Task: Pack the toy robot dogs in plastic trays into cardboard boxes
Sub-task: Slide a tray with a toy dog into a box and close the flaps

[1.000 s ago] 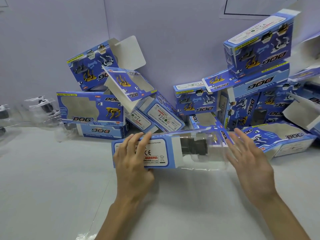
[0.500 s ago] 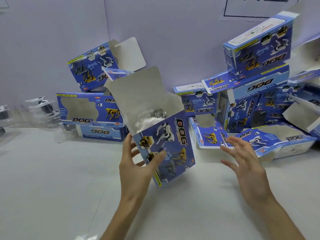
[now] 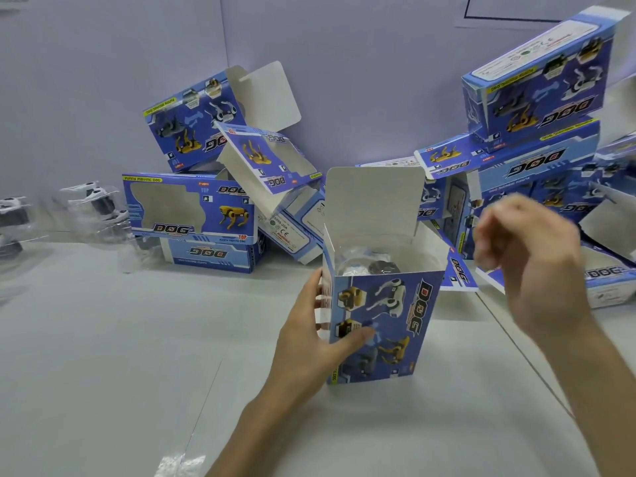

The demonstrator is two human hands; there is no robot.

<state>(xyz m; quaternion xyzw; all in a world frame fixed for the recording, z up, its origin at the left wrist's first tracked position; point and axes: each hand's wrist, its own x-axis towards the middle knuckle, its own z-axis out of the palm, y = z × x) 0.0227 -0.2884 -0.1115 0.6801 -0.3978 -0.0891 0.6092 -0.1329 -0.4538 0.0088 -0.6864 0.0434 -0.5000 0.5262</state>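
At centre, left hand point(image 3: 309, 342) grips the cardboard box point(image 3: 385, 321) upright so its trayed toy dog point(image 3: 382, 266) cannot slip out; right hand point(image 3: 537, 266), 3 o'clock, hovers loosely curled, empty.

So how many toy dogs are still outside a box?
2 that I can make out, both at the far left: one toy dog in clear plastic beside the windowed box, a second toy dog cut off by the picture's edge. More may be hidden.
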